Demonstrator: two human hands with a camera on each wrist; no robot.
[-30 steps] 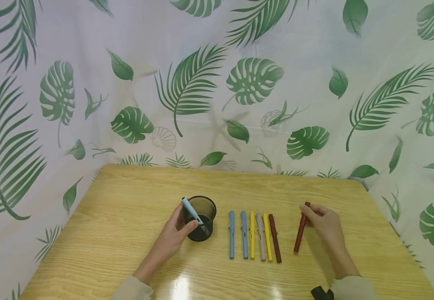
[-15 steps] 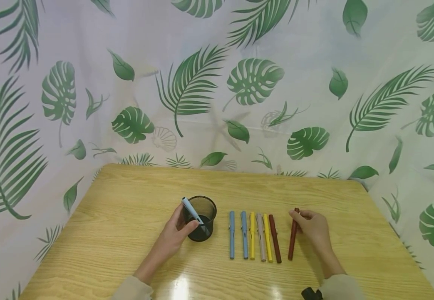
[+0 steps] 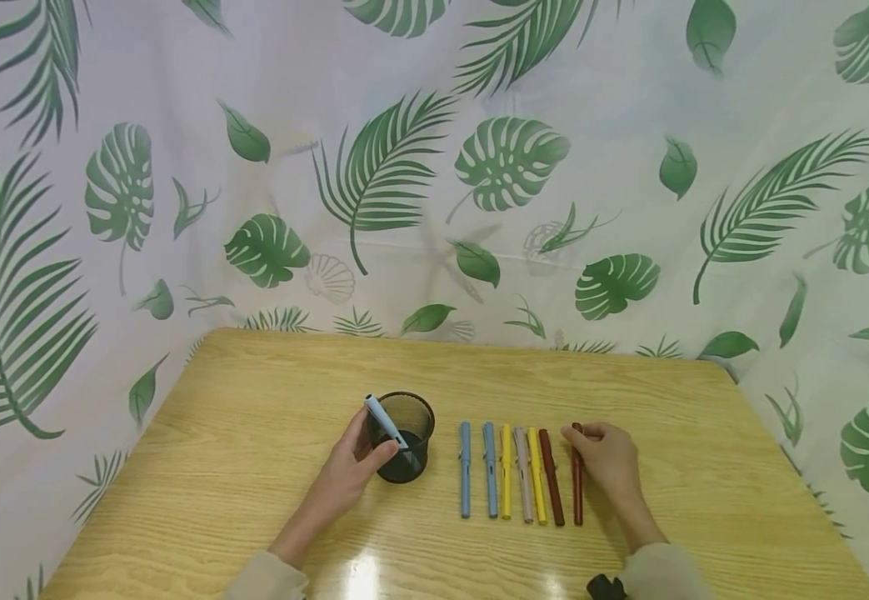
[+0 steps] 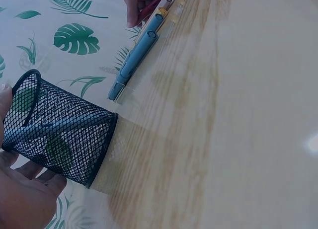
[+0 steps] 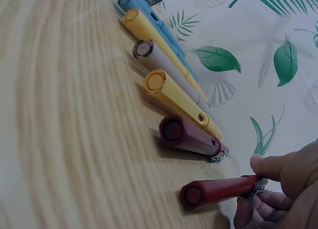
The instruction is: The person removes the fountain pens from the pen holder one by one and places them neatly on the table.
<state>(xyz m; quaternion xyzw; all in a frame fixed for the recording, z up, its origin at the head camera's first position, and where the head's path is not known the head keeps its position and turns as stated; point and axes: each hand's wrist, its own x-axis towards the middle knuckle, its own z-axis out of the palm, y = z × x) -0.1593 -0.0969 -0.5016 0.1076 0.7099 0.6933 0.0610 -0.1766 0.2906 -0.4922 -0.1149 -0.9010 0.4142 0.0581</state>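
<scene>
My left hand point(image 3: 347, 467) holds the black mesh pen holder point(image 4: 82, 154), fingers around its side and thumb at the rim. A light blue pen point(image 3: 382, 417) leans inside it, its end above the rim. At the right, my right hand point(image 3: 610, 458) pinches a bright red pen point(image 5: 221, 189) near its clip end, with the pen lying low along the table. Just left of it is a dark maroon pen point(image 3: 551, 483). A yellow pen point(image 3: 537, 483), a greyish-pink pen point(image 3: 523, 479), another yellow pen point(image 3: 506, 475) and two blue pens point(image 3: 491, 475) continue the row leftward.
The wooden table point(image 3: 254, 400) carries the pen row between the holder and my right hand. Behind it hangs a pale cloth point(image 3: 516, 317) printed with green leaves. A black strap piece point(image 3: 605, 587) shows at my right sleeve.
My right hand has brought the red pen left and slightly toward me, up beside the maroon pen, turning it more nearly parallel to the row. The left hand and pen holder have stayed put.
</scene>
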